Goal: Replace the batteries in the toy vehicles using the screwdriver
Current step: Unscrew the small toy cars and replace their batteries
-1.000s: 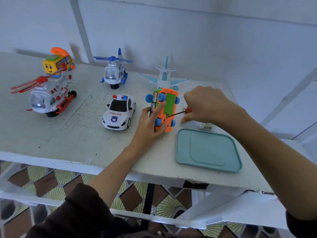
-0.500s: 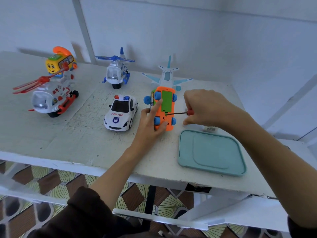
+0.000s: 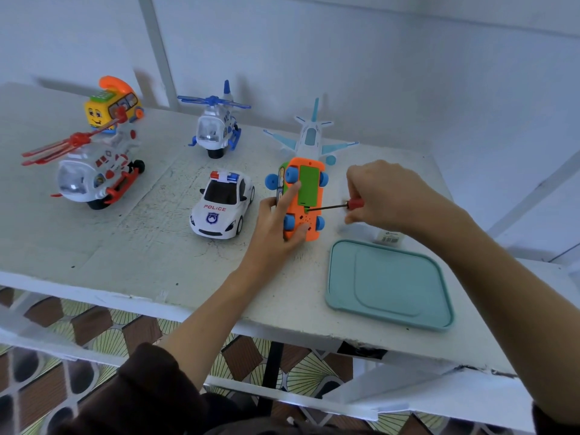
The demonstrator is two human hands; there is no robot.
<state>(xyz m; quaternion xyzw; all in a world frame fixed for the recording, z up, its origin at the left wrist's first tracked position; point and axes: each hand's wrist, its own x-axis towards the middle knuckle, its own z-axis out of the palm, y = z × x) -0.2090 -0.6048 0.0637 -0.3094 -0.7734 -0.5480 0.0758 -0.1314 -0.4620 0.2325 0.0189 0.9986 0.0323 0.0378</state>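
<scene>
Orange toy car (image 3: 303,199) stands tipped up on the table (image 3: 141,252), underside showing, gripped by the left hand (image 3: 279,221). Right hand (image 3: 383,196) pinches the screwdriver (image 3: 332,207), tip at the green battery cover (image 3: 308,185).

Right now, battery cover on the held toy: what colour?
Green, set in the orange toy underside; clearest in the head view, the only one.

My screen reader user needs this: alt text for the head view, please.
A left hand holds an orange toy car tipped up while the right hand works a screwdriver at its green battery cover. Other toys and a teal tray sit on the table.
</scene>
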